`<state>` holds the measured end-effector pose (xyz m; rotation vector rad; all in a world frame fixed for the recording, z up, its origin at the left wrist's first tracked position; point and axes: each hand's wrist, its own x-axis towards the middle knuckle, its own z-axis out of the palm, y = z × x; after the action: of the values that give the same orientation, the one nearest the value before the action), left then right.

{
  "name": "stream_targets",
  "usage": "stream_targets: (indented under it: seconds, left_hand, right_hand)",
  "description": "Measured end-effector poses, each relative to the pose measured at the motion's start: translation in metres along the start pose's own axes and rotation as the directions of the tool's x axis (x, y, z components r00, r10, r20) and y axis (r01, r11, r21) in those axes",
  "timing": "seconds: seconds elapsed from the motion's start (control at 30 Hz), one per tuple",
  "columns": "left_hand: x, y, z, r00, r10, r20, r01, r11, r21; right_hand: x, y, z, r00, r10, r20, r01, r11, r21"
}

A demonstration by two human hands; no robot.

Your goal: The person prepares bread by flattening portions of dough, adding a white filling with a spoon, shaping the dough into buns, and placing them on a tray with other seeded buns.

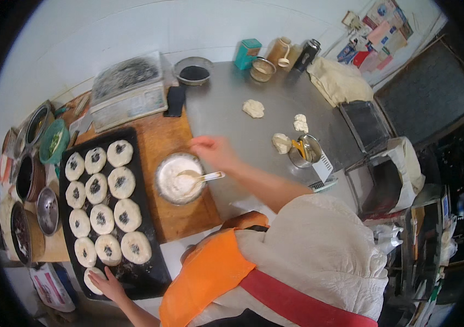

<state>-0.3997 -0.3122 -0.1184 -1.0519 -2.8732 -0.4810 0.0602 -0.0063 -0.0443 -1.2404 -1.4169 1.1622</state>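
My left hand [106, 286] lies open on a pale dough round [93, 278] at the near end of a black baking tray [144, 278]. Several more rounds, each with black specks on top, sit in rows on it. My right hand [207, 150] is raised over the wooden board's right side with fingertips pinched; whatever they hold is too small to make out. Just below it, a metal bowl [162, 193] holds white powder [180, 188] and a spoon [210, 176].
A scale [128, 109], a bowl of black bits [193, 73] and jars line the back. Bowls [48, 212] crowd the left. Dough lumps [253, 108] and a metal pot [308, 155] lie on the steel table [221, 92]. Metal containers and cloths stand right.
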Motion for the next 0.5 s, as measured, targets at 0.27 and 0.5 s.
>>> stream_targets:
  seconds: [0.27, 0.5]
  left_hand:
    - [-0.087, 0.217, -0.012, 0.976, 0.17, -0.138, -0.217, 0.823, -0.524]
    - [-0.141, 0.424, -0.026, 0.828, 0.559, -0.041, -0.39, 0.522, -0.758]
  right_hand:
    - [0.132, 0.112, -0.285, 0.924, 0.196, -0.327, -0.371, 0.664, -0.65]
    - [0.192, 0.151, -0.233, 0.964, 0.138, -0.229, -0.266, 0.4, -0.877]
